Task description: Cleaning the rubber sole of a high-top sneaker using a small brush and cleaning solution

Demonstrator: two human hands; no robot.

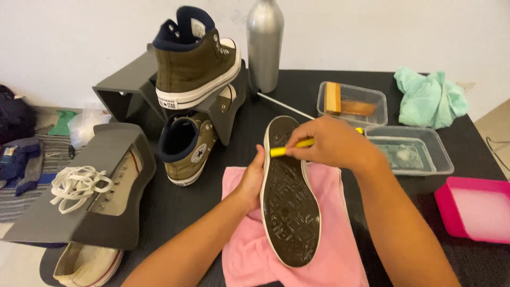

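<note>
Presently, both hands are on one shoe (289, 207), which lies sole up on a pink cloth (249, 250) spread on the black worktop (170, 207). The left hand (251, 180) is clamped on the shoe's edge, thumb against the white rim, steadying it. The right hand (332, 142) is closed around a yellow brush handle (291, 148); the handle's end lies across the toe part of the dark sole. The bristle end is hidden under the fingers.

Just beyond the right hand: a clear tray (411, 151) with a little water in it. Touching its far side, a second clear tray (353, 101) holding a wooden brush (333, 97). To the right of the right forearm, at the worktop edge, a pink tub (473, 207) with pale liquid.

Left of the left hand, near it: an olive high-top (187, 149) standing on the worktop. Above and behind it, a second olive high-top (194, 58) rests tilted on a grey stand (119, 87). Farther left, a grey holder (101, 212) carries a cream shoe (119, 186) with loose white laces (78, 186) lying on it; another cream shoe (85, 263) shows beneath.

Far side, beyond both hands: a metal bottle (264, 42) upright against the wall. A thin white rod (284, 105) runs from its foot toward the right hand. Far right corner: a crumpled mint cloth (431, 97).
</note>
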